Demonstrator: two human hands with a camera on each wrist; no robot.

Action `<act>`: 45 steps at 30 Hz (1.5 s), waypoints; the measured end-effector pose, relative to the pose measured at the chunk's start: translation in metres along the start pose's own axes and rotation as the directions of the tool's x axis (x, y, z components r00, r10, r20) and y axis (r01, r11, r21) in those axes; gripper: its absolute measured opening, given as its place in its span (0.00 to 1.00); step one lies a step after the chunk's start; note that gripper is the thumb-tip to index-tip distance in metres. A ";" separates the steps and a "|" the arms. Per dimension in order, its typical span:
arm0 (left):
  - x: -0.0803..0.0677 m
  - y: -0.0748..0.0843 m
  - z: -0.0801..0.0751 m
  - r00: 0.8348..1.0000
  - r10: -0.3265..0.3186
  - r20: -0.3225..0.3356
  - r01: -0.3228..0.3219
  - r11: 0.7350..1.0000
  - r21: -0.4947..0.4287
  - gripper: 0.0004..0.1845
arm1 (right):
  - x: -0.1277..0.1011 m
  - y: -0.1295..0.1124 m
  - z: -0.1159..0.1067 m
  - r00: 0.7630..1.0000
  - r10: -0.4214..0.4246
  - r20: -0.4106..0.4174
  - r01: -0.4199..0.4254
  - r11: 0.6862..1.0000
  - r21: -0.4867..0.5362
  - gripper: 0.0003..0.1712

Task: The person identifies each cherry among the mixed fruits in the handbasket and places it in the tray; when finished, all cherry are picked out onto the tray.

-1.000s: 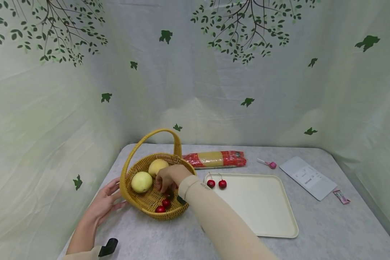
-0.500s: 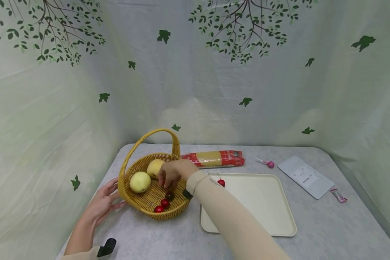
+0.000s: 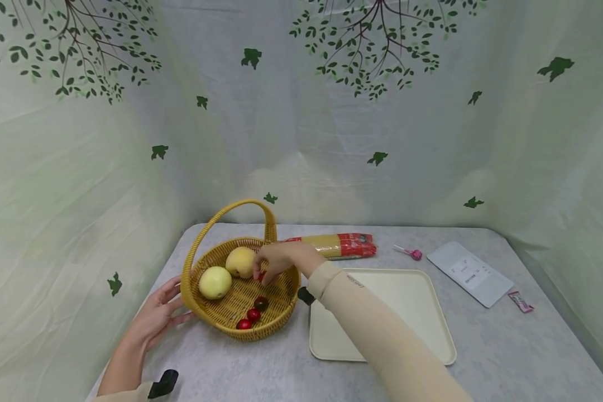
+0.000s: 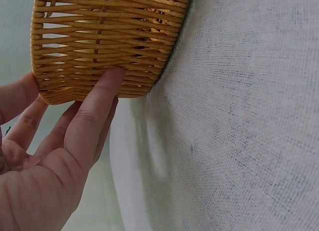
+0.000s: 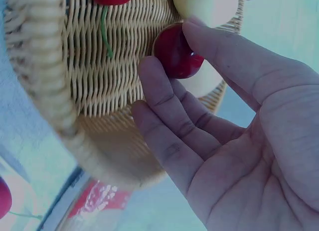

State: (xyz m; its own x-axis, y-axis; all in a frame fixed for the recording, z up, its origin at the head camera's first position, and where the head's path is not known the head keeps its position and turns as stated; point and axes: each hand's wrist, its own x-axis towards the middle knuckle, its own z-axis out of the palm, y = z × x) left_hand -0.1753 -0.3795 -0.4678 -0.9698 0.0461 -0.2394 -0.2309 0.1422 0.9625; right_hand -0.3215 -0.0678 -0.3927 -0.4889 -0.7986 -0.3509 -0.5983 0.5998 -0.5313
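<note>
In the head view a yellow wicker basket with a tall handle stands at the left of the table. My left hand rests against its left side; the left wrist view shows its thumb pressed on the woven wall, fingers extended. Over the basket's right part, my right hand pinches a dark red cherry between thumb and fingertips. Two pale yellow round fruits lie inside at the left. Three cherries sit in a row near the basket's front right.
Right of the basket is a cream tray, partly covered by my right forearm. Behind it lies a red and yellow packet. Farther right are a lollipop, a grey pouch and a small pink wrapped candy.
My right hand has shifted right and slightly up, with a cherry now showing at its fingertips. The dark cherry in the basket is uncovered; the tray's cherries are now hidden. My left hand stays.
</note>
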 end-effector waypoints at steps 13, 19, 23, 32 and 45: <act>0.001 0.002 0.000 1.000 -0.022 -0.008 0.022 0.999 0.024 0.37 | -0.033 0.020 -0.013 0.992 -0.071 -0.106 0.070 0.997 -0.013 0.16; 0.000 0.001 0.001 1.000 -0.023 -0.008 0.023 0.999 0.031 0.37 | -0.052 0.033 -0.015 0.986 -0.082 -0.147 0.091 0.994 0.053 0.11; 0.001 0.001 0.001 1.000 -0.016 -0.006 0.017 0.999 0.030 0.37 | -0.069 0.044 -0.015 0.985 -0.053 -0.167 0.070 0.992 0.100 0.13; 0.001 0.000 0.001 1.000 0.000 -0.008 0.000 1.000 0.029 0.38 | -0.106 0.075 -0.006 0.976 0.007 -0.218 0.031 0.985 0.171 0.12; 0.001 0.001 0.001 1.000 -0.006 -0.010 0.007 0.999 0.033 0.38 | -0.148 0.122 0.016 0.939 0.135 -0.318 -0.062 0.971 0.231 0.14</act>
State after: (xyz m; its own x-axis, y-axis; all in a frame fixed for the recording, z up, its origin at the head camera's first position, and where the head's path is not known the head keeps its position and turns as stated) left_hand -0.1766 -0.3785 -0.4675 -0.9691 0.0352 -0.2442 -0.2346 0.1755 0.9561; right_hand -0.3121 0.1224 -0.4175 -0.7413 -0.6526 -0.1564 -0.4039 0.6200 -0.6726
